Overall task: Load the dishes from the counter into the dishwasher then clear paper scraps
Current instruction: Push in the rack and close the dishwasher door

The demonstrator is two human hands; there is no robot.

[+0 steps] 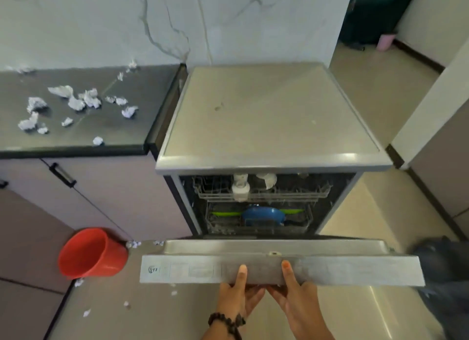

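Observation:
The dishwasher [269, 116] stands with its door [330, 271] partly down. My left hand [238, 296] and my right hand [297, 301] both grip the door's front edge, thumbs on the control panel, fingers underneath. Inside, the upper rack [304, 191] holds a white bottle [240, 187] and a white cup [267, 179]. The lower rack holds a blue pan [264, 214] and green plates [223, 213]. Several crumpled paper scraps [76, 102] lie scattered on the dark counter [114, 129] at the left. No dishes show on the counter.
A red bucket [88, 253] lies tilted on the floor by the cabinet, left of the door. A few floor scraps [133, 244] lie near it. A dark bag [444, 263] sits at the door's right end. Cabinet doors with black handles [62, 175] are below the counter.

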